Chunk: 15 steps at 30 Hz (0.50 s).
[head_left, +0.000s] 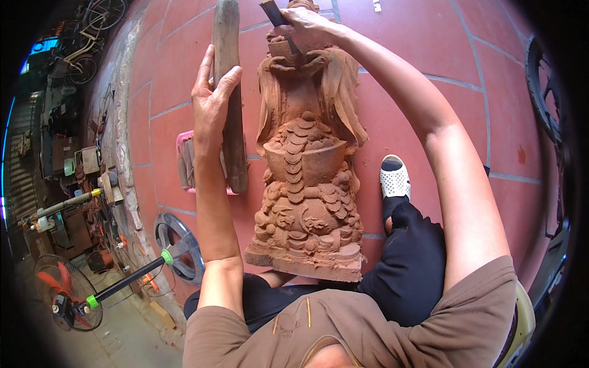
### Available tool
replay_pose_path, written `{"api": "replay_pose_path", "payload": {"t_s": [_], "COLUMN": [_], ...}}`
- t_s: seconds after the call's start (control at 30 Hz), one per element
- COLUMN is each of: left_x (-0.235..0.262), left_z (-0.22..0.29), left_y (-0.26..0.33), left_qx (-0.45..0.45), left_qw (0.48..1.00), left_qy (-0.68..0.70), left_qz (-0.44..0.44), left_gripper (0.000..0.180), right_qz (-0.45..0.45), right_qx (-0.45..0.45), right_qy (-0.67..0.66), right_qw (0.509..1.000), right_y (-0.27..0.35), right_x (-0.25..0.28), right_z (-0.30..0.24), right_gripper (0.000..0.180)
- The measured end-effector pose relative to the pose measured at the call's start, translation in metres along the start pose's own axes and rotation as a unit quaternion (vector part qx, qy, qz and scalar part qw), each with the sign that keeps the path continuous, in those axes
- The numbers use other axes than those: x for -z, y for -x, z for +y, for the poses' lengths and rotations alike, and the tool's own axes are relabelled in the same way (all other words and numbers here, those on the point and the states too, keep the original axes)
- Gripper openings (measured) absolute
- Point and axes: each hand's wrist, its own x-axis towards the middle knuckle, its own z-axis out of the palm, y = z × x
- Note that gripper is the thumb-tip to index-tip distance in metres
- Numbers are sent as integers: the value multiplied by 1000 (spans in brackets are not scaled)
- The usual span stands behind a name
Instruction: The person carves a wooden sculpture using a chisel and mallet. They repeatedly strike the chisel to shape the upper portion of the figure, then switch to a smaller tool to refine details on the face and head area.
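A tall reddish-brown carved wooden statue (307,165) lies across my lap with its base toward me. Its surface shows coins, a bowl shape and flowing sleeves. My left hand (211,101) grips a long worn wooden mallet (230,122) held upright just left of the statue. My right hand (307,24) rests on the statue's far end and holds a chisel (273,12) with a dark handle against the carving.
Red floor tiles (429,49) lie all around. A pink tray (184,162) with tools sits behind the mallet. A standing fan (67,300) lies at lower left beside cluttered workshop gear (80,178). My foot wears a white shoe (394,178). Wheels (543,92) stand at right.
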Motion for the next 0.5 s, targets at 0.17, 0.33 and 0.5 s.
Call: {"api": "replay_pose_path", "payload": {"t_s": [0.17,0.33,0.5], "left_x": [-6,-10,-4], "left_z": [3,-17,-20], "left_y": [-16,-53,-58], "left_qx": [-8,-50,18], "left_qw": [1000,996,997], "left_qy": [5,-63,-37], "left_qz": [-2,-30,-63], "left_gripper": [74,74,74], "right_qz": [-52,-38,-18], "right_qx": [-5,1,-10], "right_qy": [16,19,23], "right_qw": [999,999,1000], "right_y": [-10,-19,-15], "right_x": [1,-2,-1], "right_z": [-1,-4,12], "right_gripper": [40,44,49]}}
